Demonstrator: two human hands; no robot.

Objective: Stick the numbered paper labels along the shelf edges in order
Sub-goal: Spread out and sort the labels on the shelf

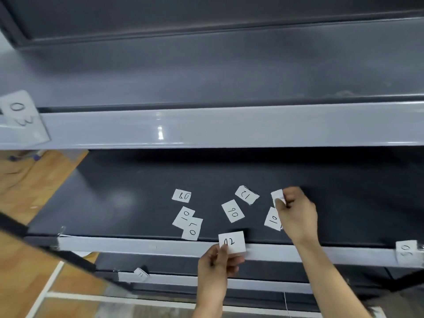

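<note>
My left hand [218, 262] pinches a white paper label marked 02 [232, 242] against the front edge of the middle shelf [137, 245]. My right hand [296, 210] is over the dark shelf surface, its fingers closed on a small white label [277, 195] whose number is hidden. Several loose labels lie on that shelf: 08 [182, 195], 10 [184, 217], 07 [192, 228], 06 [233, 211], 12 [247, 194], and one reading 10 or 01 [272, 219] partly under my right hand.
A label 03 [21, 118] is stuck on the upper shelf edge [229, 127] at far left. A label 05 [407, 252] sits on the middle edge at far right, and a label 11 [140, 274] on the lower edge. Wooden floor [27, 180] shows at left.
</note>
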